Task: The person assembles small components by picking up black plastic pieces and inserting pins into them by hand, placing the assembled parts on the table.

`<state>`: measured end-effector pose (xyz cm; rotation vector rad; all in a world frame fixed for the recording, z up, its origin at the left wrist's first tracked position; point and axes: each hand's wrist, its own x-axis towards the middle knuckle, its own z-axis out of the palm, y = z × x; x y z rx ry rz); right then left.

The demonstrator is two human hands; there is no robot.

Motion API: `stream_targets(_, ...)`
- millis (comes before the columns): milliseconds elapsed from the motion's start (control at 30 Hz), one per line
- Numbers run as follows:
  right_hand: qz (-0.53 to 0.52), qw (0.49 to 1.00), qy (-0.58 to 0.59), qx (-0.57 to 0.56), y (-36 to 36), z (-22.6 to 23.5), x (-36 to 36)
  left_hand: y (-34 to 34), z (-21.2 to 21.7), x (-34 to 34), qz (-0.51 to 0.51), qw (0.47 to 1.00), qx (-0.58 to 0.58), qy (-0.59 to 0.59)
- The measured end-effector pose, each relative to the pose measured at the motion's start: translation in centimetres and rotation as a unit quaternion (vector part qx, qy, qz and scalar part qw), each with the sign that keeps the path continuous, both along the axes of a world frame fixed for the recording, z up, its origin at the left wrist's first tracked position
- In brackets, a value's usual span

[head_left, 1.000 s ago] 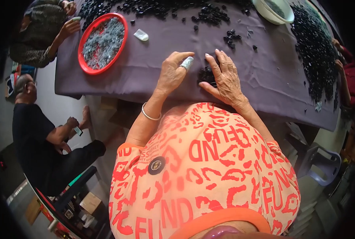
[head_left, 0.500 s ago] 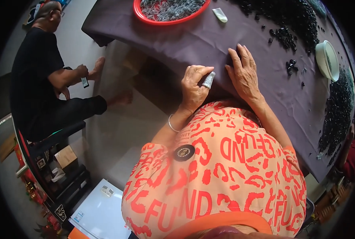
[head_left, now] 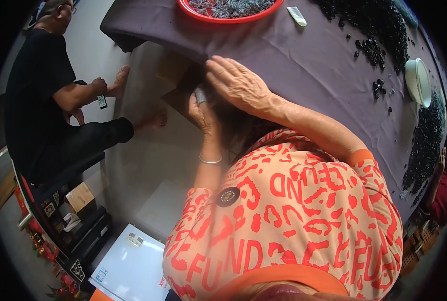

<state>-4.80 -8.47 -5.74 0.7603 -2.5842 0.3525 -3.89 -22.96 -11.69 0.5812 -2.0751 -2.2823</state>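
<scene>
My right hand [head_left: 241, 89] lies flat across the near left edge of the purple-grey tablecloth [head_left: 304, 75], its fingers stretched out and side by side, holding nothing I can see. Just left of it and lower, beside the table's hanging edge, is my left hand [head_left: 203, 116]. A greyish cover [head_left: 200, 94] sits on one of its digits. The other fingers of that hand are turned away and blurred, so whether it holds anything is hidden. At the table's far side stands a red basin [head_left: 233, 19] filled with small clear-grey pieces.
A pale finger-shaped sleeve [head_left: 296, 16] lies near the basin. Small black pieces [head_left: 379, 30] spread over the far right, by a white bowl [head_left: 418, 83]. To the left sits a person [head_left: 43, 95] in black holding a phone. A white box [head_left: 128, 258] stands at the lower left.
My right hand has swung left across the cloth to the table edge. My left hand has moved left and down beside that edge. The whole view has shifted slightly.
</scene>
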Motion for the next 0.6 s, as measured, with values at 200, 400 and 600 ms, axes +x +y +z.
stream_targets(200, 0.084, 0.995, -0.051, 0.013, -1.0, -0.6, -1.0, -0.9, -1.9, 0.0, 0.036, 0.998, 0.044, 0.016)
stream_targets(400, 0.075, 0.987, -0.005, -0.144, 2.6, 0.9, 1.2, 2.0, 2.8, -1.0, 0.065, 0.99, -0.112, 0.051)
stream_targets(600, -0.131, 0.977, 0.025, -0.168, 11.8, 2.9, 7.0, 7.1, 7.2, -1.2, -0.057, 0.943, -0.194, 0.266)
